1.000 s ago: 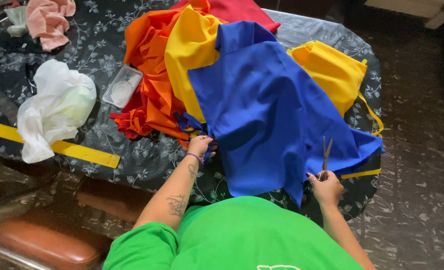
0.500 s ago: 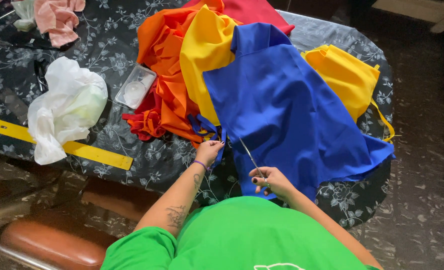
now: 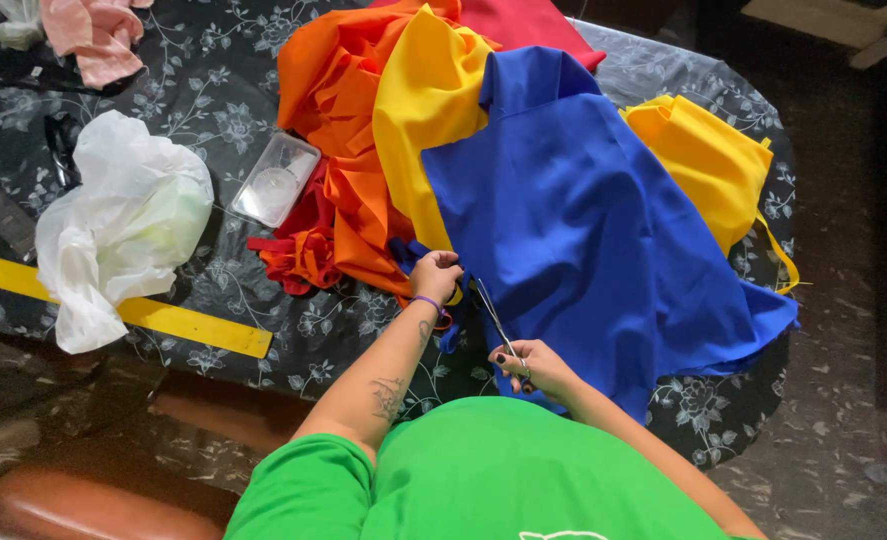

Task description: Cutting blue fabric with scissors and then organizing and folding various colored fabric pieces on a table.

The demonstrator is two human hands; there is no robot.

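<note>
Blue cloth (image 3: 604,230), scissors (image 3: 496,320) now nearer

A home sewing space: bright fabric pieces (image 3: 564,200) heaped on a floral-clothed tabletop (image 3: 214,90), a yellow ruler (image 3: 164,318) near its edge, scissors (image 3: 496,320) beside the fabric.

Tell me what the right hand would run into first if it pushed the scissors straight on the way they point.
Most likely the blue fabric edge pinched by the left hand: the right hand aims the scissors up-left at it. Depth is unclear.
</note>
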